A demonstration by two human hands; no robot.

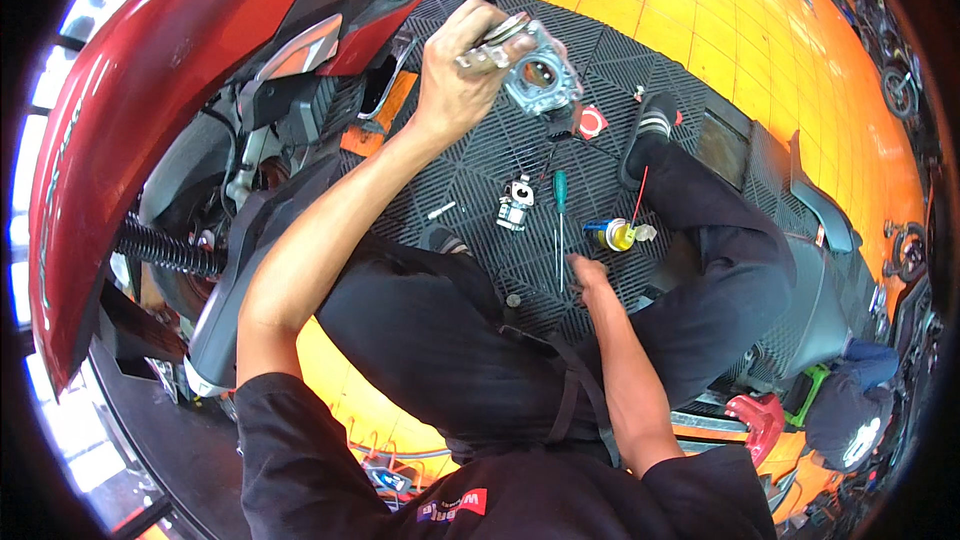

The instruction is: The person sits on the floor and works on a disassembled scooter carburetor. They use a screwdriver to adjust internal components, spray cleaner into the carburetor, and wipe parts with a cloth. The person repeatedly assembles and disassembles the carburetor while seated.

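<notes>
Holding: left hand (462,65), grip closed round a metal carburetor body (540,75), raised above the black grid mat (470,165).
Mat, below the carburetor: small metal part (515,204), green-handled screwdriver (560,225), yellow-capped spray can (620,234), red cap (592,121).
Right hand (590,275): fingertips at the screwdriver's tip, grip loosely curled, holding nothing.
Left of the carburetor: red scooter (160,70).
Arms: left stretched up, right bent low.

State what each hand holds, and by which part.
Left hand grips a metal carburetor body by its side edge. Right hand touches the green-handled screwdriver's shaft tip; a grip cannot be told.
</notes>
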